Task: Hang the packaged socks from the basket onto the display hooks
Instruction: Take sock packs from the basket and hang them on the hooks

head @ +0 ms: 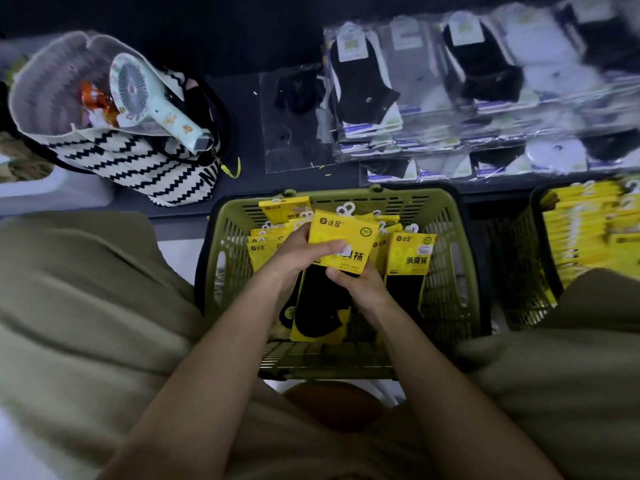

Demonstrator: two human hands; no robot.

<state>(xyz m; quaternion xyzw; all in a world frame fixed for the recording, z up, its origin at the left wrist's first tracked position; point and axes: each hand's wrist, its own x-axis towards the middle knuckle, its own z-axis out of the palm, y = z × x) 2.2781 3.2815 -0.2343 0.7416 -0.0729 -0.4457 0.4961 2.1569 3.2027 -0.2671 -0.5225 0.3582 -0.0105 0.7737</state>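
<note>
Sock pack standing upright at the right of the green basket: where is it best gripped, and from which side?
Pinch the sock pack by its yellow card header, from above, just under the white hook. It stands upright, header topmost and uncovered. Its black sock end sits down inside the green basket, so a top approach looks easiest.

1. 1 yellow sock pack (341,237) is held over the green basket (408,195) by 2 hands: it is gripped at its left edge by the left hand (301,251) and pinched at its lower edge by the right hand (360,289).
2. More yellow packs (410,252) are stood inside the basket.
3. A striped bag (138,157) holding a handheld fan (152,98) is seen near the basket's far left corner.
</note>
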